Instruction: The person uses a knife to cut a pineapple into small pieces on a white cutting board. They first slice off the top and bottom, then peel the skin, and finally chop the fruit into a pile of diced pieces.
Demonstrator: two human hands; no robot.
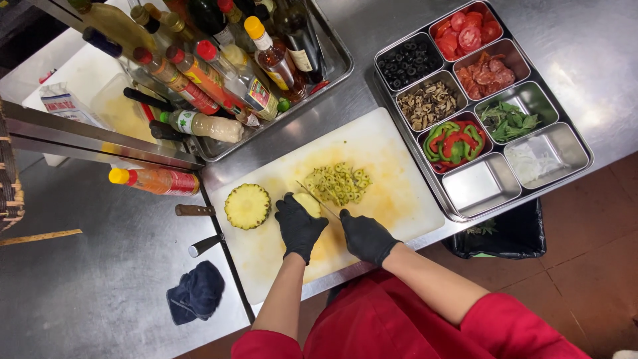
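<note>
Working from the near edge of the white cutting board [392, 199], both black-gloved hands sit side by side over its front half. The left hand [299, 223] is curled down over a pale yellow pineapple piece [308, 201], fingers bent and pressing it onto the board. The right hand [365, 236] is clenched around the handle of a knife [319, 199], whose thin blade runs up and to the left from that hand, slanting across the board until its far part lies against the held piece. So the blade's long axis points from the right hand toward the left hand's fingertips, and the piece sits just beyond and left of the knife hand, touching the left one.

Just past the blade lies a heap of small cut pineapple chunks [337, 183], near the board's middle. Left of the hands, well clear of the knife, a pineapple half [247, 206] rests cut face up near the board's left edge.

Farther out, a dark cloth [196, 292] lies on the steel counter [86, 292] to the left. Beyond the board stands a tray of sauce bottles [219, 73], and to the right a metal compartment tray [482, 186] with tomatoes, olives, mushrooms, peppers and greens.
</note>
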